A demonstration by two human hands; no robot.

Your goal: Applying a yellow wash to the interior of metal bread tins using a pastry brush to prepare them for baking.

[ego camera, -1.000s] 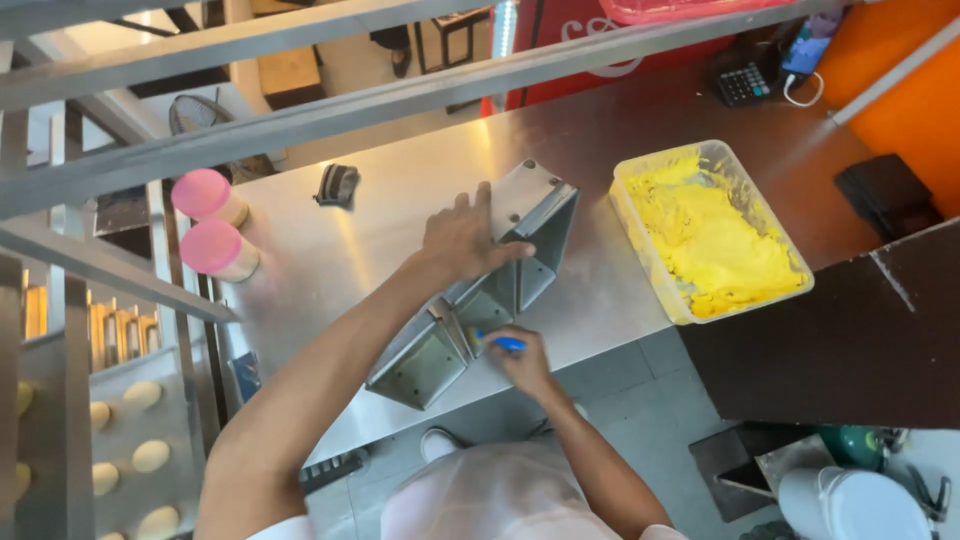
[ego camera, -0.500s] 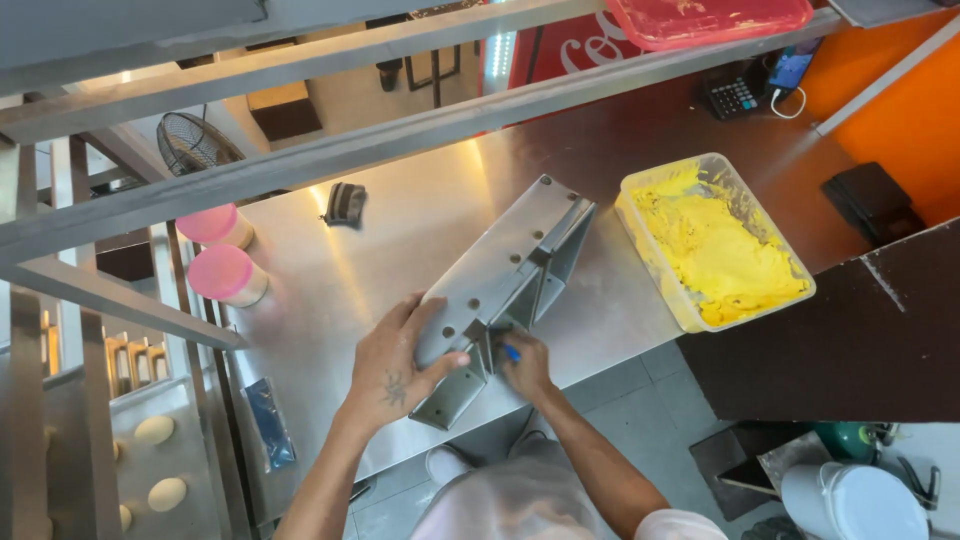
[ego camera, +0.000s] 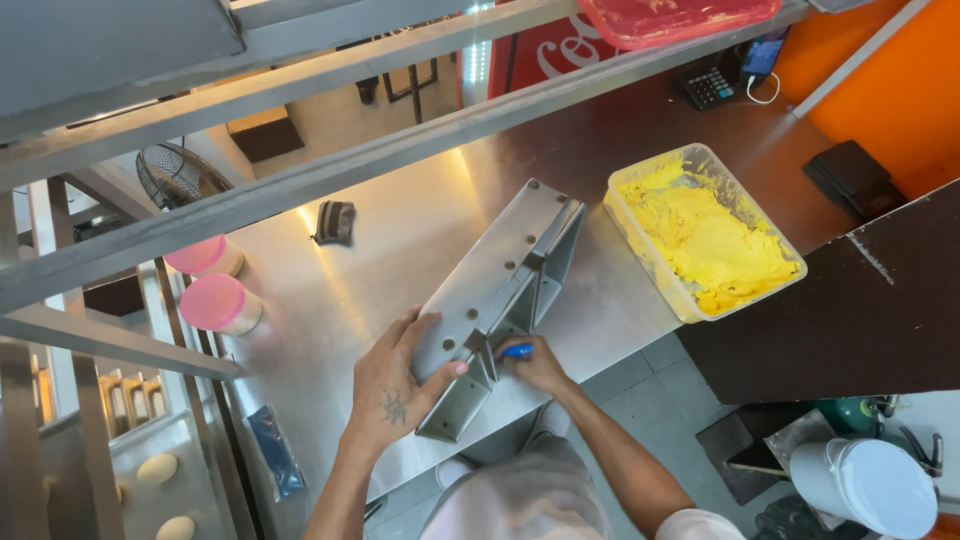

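I count one metal baking mould [ego camera: 500,300], one tub [ego camera: 700,235] of yellow paste, two pink-lidded jars [ego camera: 215,300] (side by side), one blue tool [ego camera: 517,350], one calculator [ego camera: 708,87], one white bucket [ego camera: 865,485] and one fan [ego camera: 175,175].

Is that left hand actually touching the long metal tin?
Touching. The head view shows the left hand lying flat on the metal tin's near end, fingers and thumb pressed against its surface with no gap visible.
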